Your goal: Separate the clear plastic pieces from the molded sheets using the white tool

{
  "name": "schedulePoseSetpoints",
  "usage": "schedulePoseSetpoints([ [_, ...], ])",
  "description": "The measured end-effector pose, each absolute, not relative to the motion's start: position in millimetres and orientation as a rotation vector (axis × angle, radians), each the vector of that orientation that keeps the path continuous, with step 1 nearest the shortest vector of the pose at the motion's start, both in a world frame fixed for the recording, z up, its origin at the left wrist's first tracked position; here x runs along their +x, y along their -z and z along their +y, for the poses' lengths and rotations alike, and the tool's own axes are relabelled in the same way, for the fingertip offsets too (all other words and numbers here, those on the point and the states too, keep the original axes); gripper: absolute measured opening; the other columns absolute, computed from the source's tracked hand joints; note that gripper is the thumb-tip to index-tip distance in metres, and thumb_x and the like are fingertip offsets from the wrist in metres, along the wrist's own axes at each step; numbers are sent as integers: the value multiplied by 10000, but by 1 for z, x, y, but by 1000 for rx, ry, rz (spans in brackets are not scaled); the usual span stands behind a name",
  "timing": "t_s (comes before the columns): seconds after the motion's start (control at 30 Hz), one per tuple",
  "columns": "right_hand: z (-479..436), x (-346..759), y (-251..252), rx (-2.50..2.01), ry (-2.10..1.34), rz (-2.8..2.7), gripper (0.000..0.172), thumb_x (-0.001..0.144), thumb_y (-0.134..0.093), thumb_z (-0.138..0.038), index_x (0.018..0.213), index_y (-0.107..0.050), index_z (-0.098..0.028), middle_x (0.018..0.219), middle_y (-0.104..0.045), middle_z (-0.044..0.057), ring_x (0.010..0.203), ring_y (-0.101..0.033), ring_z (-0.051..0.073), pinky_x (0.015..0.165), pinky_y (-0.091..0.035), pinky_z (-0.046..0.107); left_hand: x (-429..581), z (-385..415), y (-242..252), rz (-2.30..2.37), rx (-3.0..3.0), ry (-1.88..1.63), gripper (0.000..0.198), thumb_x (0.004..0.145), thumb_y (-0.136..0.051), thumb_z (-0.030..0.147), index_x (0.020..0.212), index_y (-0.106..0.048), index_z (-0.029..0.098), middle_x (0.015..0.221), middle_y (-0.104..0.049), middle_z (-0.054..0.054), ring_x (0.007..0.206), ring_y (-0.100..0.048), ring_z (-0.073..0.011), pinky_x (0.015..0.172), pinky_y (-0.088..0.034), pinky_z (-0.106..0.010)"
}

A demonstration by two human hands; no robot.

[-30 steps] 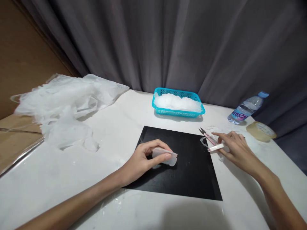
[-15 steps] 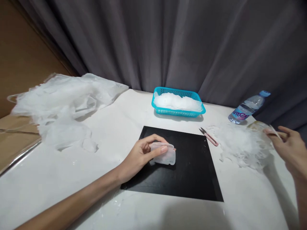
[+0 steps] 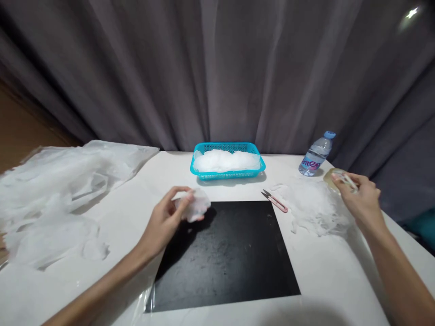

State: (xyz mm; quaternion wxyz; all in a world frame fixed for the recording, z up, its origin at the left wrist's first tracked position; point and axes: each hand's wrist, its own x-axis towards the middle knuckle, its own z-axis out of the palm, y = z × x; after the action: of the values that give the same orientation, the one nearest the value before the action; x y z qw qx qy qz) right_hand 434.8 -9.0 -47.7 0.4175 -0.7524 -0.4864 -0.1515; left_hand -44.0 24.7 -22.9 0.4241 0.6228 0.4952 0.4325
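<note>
My left hand (image 3: 168, 215) is closed on a small folded piece of translucent white sheet (image 3: 197, 206). It holds the piece above the far left corner of a black mat (image 3: 227, 253). At the right, my right hand (image 3: 362, 197) is closed on a yellowish roll with a white core (image 3: 329, 177), which looks like tape; the fingers partly hide it. Close to that hand lies a heap of white shredded scraps (image 3: 311, 203). Pink thread snips (image 3: 278, 203) rest between the heap and the mat, their blades pointing to the far left.
A blue basket (image 3: 227, 174) holding soft white pieces (image 3: 226, 160) stands at the back. The water bottle (image 3: 314, 158) is upright near the right hand. White translucent sheets (image 3: 68, 181) are piled along the left side. A grey curtain (image 3: 234, 81) hangs behind the white table (image 3: 173, 172).
The view has tilted up and turned right. My left hand has moved away toward the mat's far left corner with the folded piece. My right hand has closed in on the roll.
</note>
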Motion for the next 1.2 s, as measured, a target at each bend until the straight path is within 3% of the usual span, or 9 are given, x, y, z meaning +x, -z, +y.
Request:
schedulePoseSetpoints([
  [0.13,-7,414,49,-1817,481,-1226,576,913,-465,-709,998,-664,-176,1033,-671,176,1054,-541,365,974,-329,547,-30,103,-7,1296,1874,-1331,448,982,-544,571,1207,-568,184,1185,-733,-131,966,-767,-267,831,-646,-406],
  [0.2,-8,402,47,-1770,512,-1286,517,941,-474,-652,1007,-665,-176,1064,-655,173,1085,-524,362,974,-328,522,-17,140,-19,1400,2245,-1197,467,1042,-401,516,1320,-522,162,1217,-724,-152,1052,-746,-293,910,-609,-455],
  [0.33,-8,383,48,-1719,543,-1383,454,983,-475,-578,1025,-675,-173,1077,-600,159,1099,-508,340,987,-349,503,18,180,-24,1304,2497,-958,469,981,-524,403,1372,-532,145,1418,-633,-182,1363,-569,-346,1137,-443,-510],
  [0.47,-9,371,47,-1684,557,-1424,422,1005,-478,-550,1039,-677,-179,1065,-566,140,1094,-509,332,977,-376,504,63,177,-15,1219,2691,-775,635,965,-585,364,1526,-385,146,1610,-424,-199,1522,-359,-334,1220,-324,-519],
  [0.6,-13,358,43,-1649,555,-1488,332,1009,-522,-490,1039,-669,-194,1075,-574,126,1085,-520,320,950,-398,484,105,172,-9,1199,2804,-539,516,903,-742,325,1352,-588,124,1422,-600,-192,1361,-533,-358,1155,-411,-524],
  [0.73,-14,348,44,-1616,547,-1570,263,1021,-525,-421,1023,-659,-194,1065,-583,122,1076,-524,314,921,-418,467,113,176,-6,1281,2766,-436,374,994,-665,341,1313,-612,154,1317,-633,-120,1118,-664,-263,936,-582,-476],
  [0.87,-14,341,47,-1577,518,-1603,212,1021,-533,-370,1014,-655,-197,1052,-586,114,1049,-528,307,903,-430,464,93,168,-4,1324,2650,-623,209,1050,-537,265,1178,-668,165,1086,-721,-107,1022,-706,-285,907,-566,-465],
  [1.07,-26,310,41,-1412,301,-1662,106,1003,-595,-309,1048,-648,-229,1030,-604,89,999,-535,286,866,-456,441,71,120,-8,1191,2337,-1089,306,1105,-331,378,1160,-566,189,1042,-714,-75,940,-733,-226,846,-585,-348],
  [1.2,-40,278,38,-1304,-50,-1688,314,1000,-613,-329,1299,-573,-239,1138,-634,92,990,-561,258,851,-502,411,66,68,-6,996,2149,-1052,358,1086,-360,465,988,-575,196,855,-691,-22,804,-752,-192,735,-636,-301],
])
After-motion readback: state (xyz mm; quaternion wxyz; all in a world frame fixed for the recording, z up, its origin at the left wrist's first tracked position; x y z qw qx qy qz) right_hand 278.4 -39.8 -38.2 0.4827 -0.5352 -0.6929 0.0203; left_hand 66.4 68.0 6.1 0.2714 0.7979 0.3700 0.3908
